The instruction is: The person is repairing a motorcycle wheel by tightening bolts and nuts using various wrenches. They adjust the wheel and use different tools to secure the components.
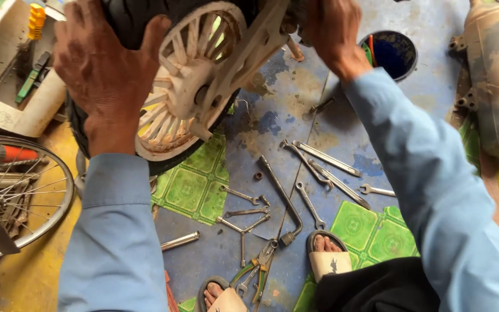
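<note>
Nearest, at the bottom edge: two sandalled feet [329, 252] on the floor [295, 104], a pair of green-handled pliers [259, 267] between them. Just beyond the feet, toward the wheel [186, 86] — the landmark for everything here — a scatter of tools: a long L-shaped socket wrench [282, 199] lying diagonally, a three-way spanner [242, 226], several open-ended spanners [326, 159] fanned out down-right of the wheel, a short chrome tube [180, 241] below it. Patches of green patterned vinyl [192, 185] directly under the wheel's lower rim.

Left of the wheel, a spoked bicycle rim [27, 190]; above-left, a dirty white plastic housing [12, 63]. Far right of the wheel, a dusty exhaust muffler [498, 81]; between the two, a dark blue tub [393, 53].

The wheel itself — a small cast motorcycle wheel with black tyre, cream spokes — held up off the floor, tilted, hub side facing the camera, a cream swing arm [249, 55] running up-right from the hub. Left hand [108, 69] spread and laid flat over the tyre's left shoulder, fingers curling over the tread. Right hand [330, 32] at the upper-right end of the swing arm, closed about something there; exactly what, hidden by the hand. Both hands touching the assembly, the left nearer the hub; the arm's long axis running from the hub toward the right hand.
</note>
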Motion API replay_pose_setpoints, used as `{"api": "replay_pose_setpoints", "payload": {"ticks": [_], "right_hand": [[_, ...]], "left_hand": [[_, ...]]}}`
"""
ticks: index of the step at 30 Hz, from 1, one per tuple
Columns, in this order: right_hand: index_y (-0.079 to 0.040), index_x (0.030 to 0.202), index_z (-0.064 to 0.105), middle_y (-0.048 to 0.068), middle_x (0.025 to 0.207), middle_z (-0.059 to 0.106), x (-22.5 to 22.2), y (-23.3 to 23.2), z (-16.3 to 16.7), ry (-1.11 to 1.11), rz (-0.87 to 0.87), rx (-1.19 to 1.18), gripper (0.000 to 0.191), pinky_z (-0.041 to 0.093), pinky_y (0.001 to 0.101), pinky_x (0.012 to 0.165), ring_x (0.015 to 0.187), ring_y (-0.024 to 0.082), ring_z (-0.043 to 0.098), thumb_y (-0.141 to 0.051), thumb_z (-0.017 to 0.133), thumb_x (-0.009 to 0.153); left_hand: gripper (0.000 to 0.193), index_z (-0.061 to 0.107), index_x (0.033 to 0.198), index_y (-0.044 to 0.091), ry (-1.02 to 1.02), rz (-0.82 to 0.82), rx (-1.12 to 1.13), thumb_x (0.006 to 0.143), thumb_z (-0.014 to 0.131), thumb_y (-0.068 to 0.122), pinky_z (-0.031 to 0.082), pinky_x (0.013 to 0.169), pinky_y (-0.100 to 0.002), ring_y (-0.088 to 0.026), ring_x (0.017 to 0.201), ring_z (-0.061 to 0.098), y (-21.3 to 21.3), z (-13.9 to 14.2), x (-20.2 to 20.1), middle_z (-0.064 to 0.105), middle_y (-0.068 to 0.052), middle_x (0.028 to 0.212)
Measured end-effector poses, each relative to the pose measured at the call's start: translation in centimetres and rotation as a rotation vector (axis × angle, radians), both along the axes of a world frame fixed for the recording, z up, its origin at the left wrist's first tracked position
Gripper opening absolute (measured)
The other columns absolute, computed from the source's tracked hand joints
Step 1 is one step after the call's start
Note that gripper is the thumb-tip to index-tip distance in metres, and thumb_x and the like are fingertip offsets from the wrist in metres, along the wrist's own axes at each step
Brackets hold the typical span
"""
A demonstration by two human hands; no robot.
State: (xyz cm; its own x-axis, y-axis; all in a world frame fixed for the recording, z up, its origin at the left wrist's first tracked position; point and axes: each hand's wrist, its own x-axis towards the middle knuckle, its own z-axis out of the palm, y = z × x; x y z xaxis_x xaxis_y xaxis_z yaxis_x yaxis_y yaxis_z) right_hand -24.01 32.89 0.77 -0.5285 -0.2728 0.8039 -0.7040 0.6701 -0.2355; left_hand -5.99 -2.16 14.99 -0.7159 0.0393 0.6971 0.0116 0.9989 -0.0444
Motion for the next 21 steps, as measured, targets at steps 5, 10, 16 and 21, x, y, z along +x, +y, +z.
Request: {"api": "replay_pose_setpoints", "payload": {"ticks": [5,10,16,21], "right_hand": [[-0.012,0.093,0.065,0.016,0.087,0.068,9.9,1.5,-9.5,-0.403,0.251,0.350,0.025,0.052,0.0503,0.063,0.077,0.039,0.066,-0.035,0.071,0.093],[-0.009,0.105,0.064,0.024,0.092,0.069,18.0,2.5,-16.8,-0.937,0.084,0.644,0.044,0.052,0.0576,0.065,0.085,0.047,0.066,-0.045,0.074,0.081],[-0.006,0.103,0.058,0.018,0.079,0.068,18.1,2.1,-17.0,-0.895,0.138,0.829,0.017,0.052,0.0522,0.058,0.068,0.038,0.069,-0.022,0.053,0.099],[0.001,0.101,0.057,0.023,0.068,0.064,16.4,0.3,-13.8,-0.636,0.218,0.233,0.023,0.047,0.0555,0.052,0.060,0.045,0.062,-0.020,0.062,0.091]], "left_hand": [[0.082,0.048,0.142,-0.001,0.033,0.009,-0.037,0.098,0.078,0.062,0.052,0.073,-0.052,-0.039,0.095,0.063,0.2,0.3,-0.2,0.062,-0.021,0.111],[0.081,0.055,0.133,0.001,-0.093,0.085,0.065,0.097,0.076,0.071,0.053,0.075,-0.050,-0.037,0.094,0.064,0.5,1.0,-0.3,0.064,-0.020,0.108],[0.083,0.060,0.134,-0.002,-0.082,0.124,0.044,0.098,0.078,0.071,0.054,0.073,-0.047,-0.035,0.092,0.065,1.3,1.8,-0.5,0.067,-0.021,0.110],[0.084,0.061,0.133,-0.004,-0.056,0.113,0.037,0.100,0.077,0.072,0.056,0.076,-0.045,-0.035,0.094,0.066,1.3,1.7,-0.5,0.067,-0.020,0.110]]}}
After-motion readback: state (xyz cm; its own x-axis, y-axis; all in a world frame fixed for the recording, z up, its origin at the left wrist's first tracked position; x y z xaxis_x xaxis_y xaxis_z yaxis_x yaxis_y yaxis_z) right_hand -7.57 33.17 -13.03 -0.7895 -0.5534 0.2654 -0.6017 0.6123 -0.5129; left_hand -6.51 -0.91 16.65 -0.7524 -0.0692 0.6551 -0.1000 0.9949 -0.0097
